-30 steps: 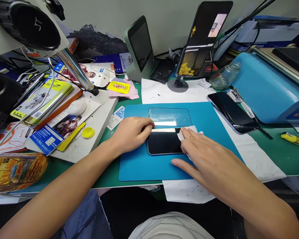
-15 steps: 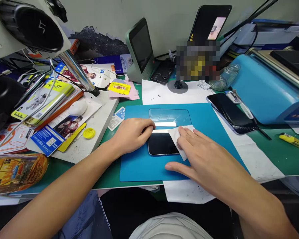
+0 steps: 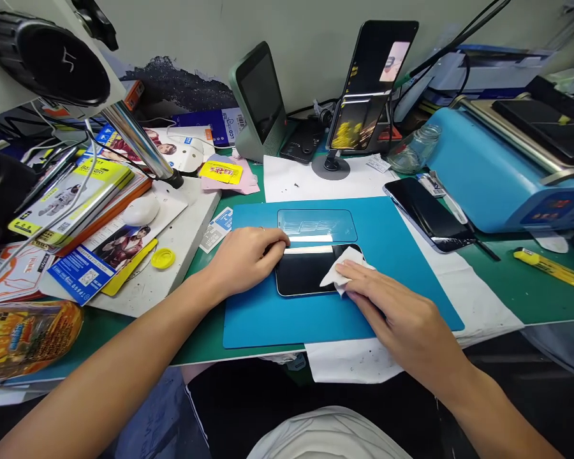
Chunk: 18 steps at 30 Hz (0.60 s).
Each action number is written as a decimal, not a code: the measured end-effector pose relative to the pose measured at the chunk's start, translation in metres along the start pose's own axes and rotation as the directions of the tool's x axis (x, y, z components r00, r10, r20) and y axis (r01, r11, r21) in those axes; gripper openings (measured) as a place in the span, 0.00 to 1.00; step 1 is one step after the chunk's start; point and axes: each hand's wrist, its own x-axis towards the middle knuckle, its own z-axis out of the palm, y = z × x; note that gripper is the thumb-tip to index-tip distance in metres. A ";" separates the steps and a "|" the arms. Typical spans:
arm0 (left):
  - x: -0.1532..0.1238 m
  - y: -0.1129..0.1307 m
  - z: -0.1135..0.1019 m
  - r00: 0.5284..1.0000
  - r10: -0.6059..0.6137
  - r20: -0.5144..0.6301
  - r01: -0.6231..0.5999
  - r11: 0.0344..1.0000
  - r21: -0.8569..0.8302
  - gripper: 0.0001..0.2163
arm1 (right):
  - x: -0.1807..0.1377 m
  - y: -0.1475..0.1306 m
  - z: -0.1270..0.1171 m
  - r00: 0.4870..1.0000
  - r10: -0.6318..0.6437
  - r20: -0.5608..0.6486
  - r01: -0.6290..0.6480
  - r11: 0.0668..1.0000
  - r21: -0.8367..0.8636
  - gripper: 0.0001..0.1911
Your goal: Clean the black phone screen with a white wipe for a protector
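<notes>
A smartphone (image 3: 303,273) with a dark, glossy screen lies face up on a blue mat (image 3: 277,322). At its upper left corner, the curled fingers of my left hand (image 3: 249,258) hold it in place. My right hand (image 3: 397,306) pinches a crumpled white wipe (image 3: 347,264), which rests on the right part of the screen and hides some of it. Just beyond the phone, a clear glass screen protector (image 3: 317,225) lies flat on the mat.
Another dark phone (image 3: 425,213) lies to the right, near a blue machine (image 3: 497,172) and a yellow cutter (image 3: 552,268). A phone on a stand (image 3: 363,121) and a green-framed display (image 3: 261,95) stand behind. Boxes (image 3: 71,197) and a yellow lid (image 3: 163,258) are left.
My right hand has gone from lying flat over the wipe to pinching it bunched up, uncovering more of the phone's right end. My left hand stays at the phone's corner. The view has shifted slightly.
</notes>
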 end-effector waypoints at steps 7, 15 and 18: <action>-0.001 0.001 -0.001 1.000 0.009 -0.004 -0.009 1.000 0.001 0.14 | 0.021 -0.015 -0.027 0.884 0.413 0.219 -0.468 0.776 0.423 0.12; -0.002 0.000 -0.002 0.999 0.034 0.019 -0.034 0.999 -0.010 0.14 | 0.025 0.040 -0.030 0.869 0.490 -0.072 -0.492 0.871 -0.003 0.14; -0.002 0.000 -0.002 1.000 0.023 0.014 -0.023 1.000 -0.011 0.14 | 0.019 0.041 -0.033 0.877 0.454 -0.157 -0.470 0.879 -0.081 0.21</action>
